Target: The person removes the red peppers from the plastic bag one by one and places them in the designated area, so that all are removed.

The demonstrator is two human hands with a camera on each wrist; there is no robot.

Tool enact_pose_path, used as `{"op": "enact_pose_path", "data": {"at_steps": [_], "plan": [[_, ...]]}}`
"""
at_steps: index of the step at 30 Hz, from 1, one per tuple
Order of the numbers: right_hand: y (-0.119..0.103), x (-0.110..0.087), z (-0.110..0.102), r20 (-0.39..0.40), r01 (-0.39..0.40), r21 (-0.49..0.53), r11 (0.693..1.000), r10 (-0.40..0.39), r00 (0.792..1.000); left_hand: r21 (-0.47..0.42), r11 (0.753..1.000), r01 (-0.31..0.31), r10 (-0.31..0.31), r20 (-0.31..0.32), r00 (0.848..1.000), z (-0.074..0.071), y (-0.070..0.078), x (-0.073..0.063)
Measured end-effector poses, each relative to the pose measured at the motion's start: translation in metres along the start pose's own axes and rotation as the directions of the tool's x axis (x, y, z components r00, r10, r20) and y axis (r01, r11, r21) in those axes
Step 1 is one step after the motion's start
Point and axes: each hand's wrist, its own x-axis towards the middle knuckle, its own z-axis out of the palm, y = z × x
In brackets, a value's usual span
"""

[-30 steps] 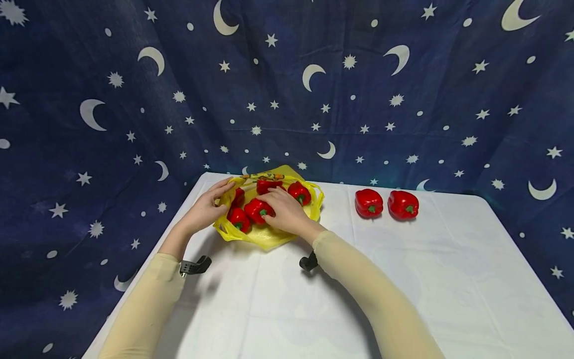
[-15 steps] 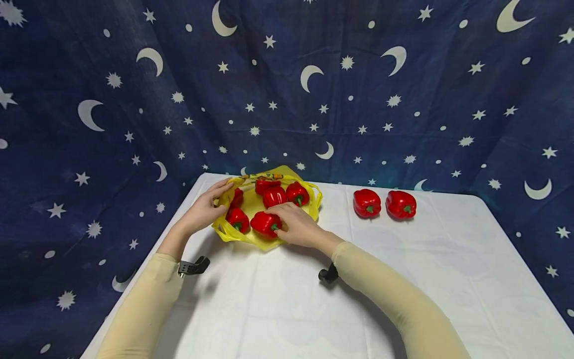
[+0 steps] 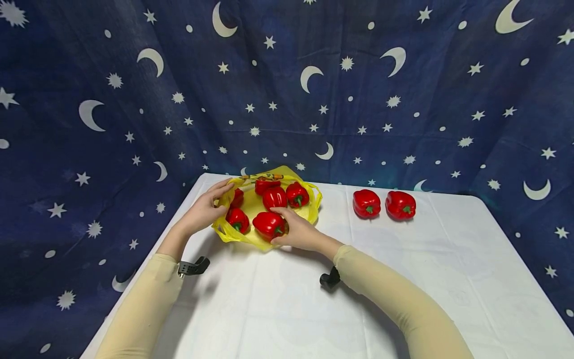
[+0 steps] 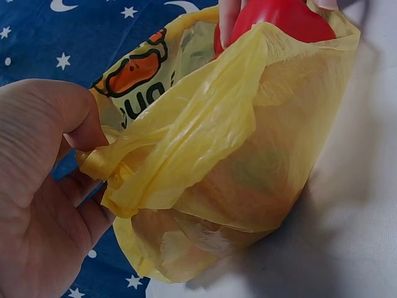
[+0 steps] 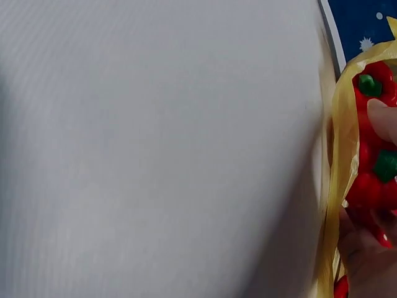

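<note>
A yellow plastic bag (image 3: 253, 202) lies with its mouth spread at the back left of the table. My left hand (image 3: 203, 213) pinches its left edge; in the left wrist view the gathered plastic (image 4: 118, 180) is between thumb and fingers. Inside the bag's near side, my right hand (image 3: 297, 232) grips a red bell pepper (image 3: 266, 224) from the right, fingers on top and thumb on the near side. Several other red bell peppers (image 3: 274, 198) sit around it in the bag. The right wrist view catches only part of the right hand (image 5: 372, 261) at its edge.
Two more red bell peppers, one on the left (image 3: 366, 203) and one on the right (image 3: 400, 205), stand close together on the white table (image 3: 287, 309), right of the bag. A dark blue curtain (image 3: 287, 134) with moons and stars hangs behind the table.
My right hand has shifted right and nearer with the bell pepper, uncovering another pepper behind it. Its thumb has swung to the near side. The left hand stays at the bag's edge.
</note>
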Motion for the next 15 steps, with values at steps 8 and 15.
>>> {"op": "enact_pose_path", "data": {"at_steps": [8, 15], "plan": [[0.0007, 0.0025, 0.0068, -0.025, -0.068, 0.119, 0.991, 0.072, 0.997, 0.021, 0.999, -0.032, 0.033, -0.011, 0.999, -0.0001, -0.0056, 0.0004], [0.003, 0.0029, 0.0092, 0.008, -0.02, 0.206, 0.978, 0.019, 1.0, 0.015, 1.0, -0.027, 0.027, -0.011, 1.0, 0.0, -0.006, 0.0002]]}}
